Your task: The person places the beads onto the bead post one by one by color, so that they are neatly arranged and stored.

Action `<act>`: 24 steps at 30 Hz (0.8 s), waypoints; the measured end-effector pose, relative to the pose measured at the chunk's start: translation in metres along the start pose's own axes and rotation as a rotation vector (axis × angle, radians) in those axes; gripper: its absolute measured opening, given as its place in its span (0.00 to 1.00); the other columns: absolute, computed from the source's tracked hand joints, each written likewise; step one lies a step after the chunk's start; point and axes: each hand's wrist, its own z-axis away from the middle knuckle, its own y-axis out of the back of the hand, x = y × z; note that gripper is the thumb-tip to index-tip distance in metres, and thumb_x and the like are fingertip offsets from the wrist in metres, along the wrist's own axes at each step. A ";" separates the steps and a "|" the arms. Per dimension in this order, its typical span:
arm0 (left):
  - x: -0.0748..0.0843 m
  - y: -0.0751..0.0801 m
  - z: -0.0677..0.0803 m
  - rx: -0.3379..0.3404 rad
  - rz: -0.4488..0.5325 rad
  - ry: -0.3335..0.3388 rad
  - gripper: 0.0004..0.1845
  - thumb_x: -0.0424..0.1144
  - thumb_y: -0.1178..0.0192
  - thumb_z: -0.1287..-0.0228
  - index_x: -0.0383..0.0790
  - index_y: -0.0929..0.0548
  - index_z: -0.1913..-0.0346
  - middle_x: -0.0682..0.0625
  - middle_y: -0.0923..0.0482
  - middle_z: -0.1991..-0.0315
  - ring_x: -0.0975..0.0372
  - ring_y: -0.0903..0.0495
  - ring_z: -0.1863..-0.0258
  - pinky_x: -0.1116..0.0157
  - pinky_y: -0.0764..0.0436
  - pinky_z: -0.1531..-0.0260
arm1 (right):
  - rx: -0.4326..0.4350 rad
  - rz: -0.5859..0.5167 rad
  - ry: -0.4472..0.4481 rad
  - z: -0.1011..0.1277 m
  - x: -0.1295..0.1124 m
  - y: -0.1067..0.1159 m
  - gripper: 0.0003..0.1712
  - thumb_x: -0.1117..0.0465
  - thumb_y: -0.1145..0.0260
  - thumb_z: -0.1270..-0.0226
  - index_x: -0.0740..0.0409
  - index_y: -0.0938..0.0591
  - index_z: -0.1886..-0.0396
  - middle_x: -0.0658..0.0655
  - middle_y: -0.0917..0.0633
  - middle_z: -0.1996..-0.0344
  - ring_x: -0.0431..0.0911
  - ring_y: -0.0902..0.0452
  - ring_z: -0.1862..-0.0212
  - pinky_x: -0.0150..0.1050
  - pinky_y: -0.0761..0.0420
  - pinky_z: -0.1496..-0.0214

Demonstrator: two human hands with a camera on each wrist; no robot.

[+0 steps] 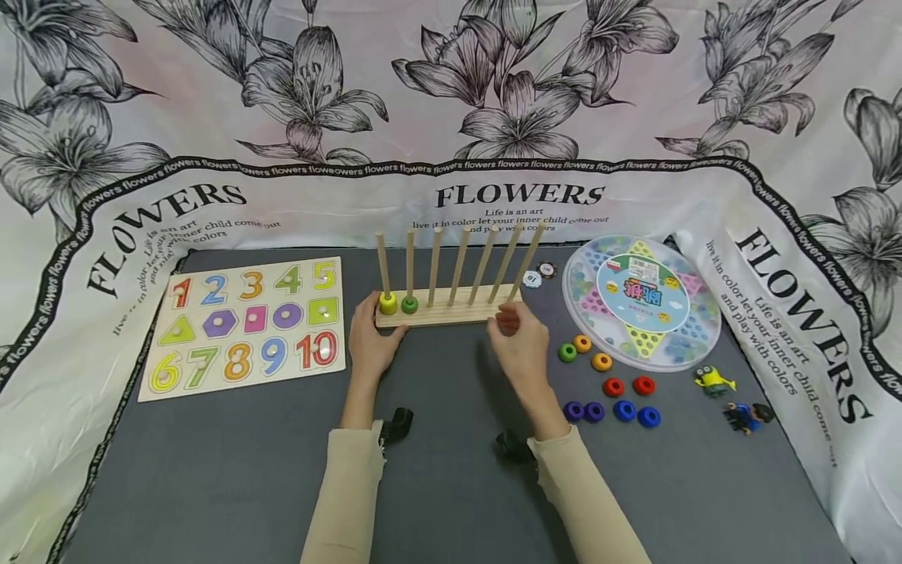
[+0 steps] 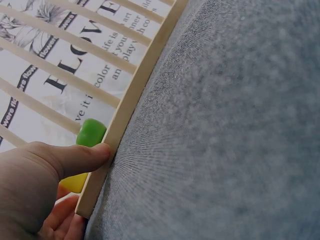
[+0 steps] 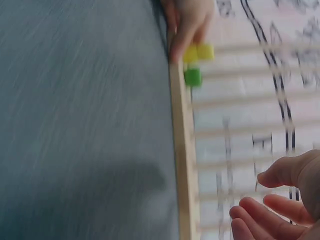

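A wooden base with a row of upright pegs stands on the grey table. Its leftmost peg carries yellow rings, stacked two high in the right wrist view, and the peg beside it holds one green ring. My left hand grips the base's left end, the thumb pressed on its front edge below the green ring. Near the right end of the base is my right hand. In the right wrist view its loosely bent fingers hold nothing.
Loose green, orange, red, purple and blue rings lie to the right. Behind them is a round Chinese-checkers box, with two small figures nearby. A number-and-shape board lies left.
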 end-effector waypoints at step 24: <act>0.001 0.000 -0.001 -0.032 -0.017 0.032 0.39 0.33 0.26 0.47 0.32 0.30 0.32 0.37 0.33 0.32 0.46 0.33 0.34 0.49 0.33 0.35 | -0.035 0.357 -0.180 0.024 0.068 0.085 0.15 0.69 0.29 0.45 0.65 0.16 0.56 0.65 0.15 0.60 0.59 0.19 0.58 0.58 0.23 0.57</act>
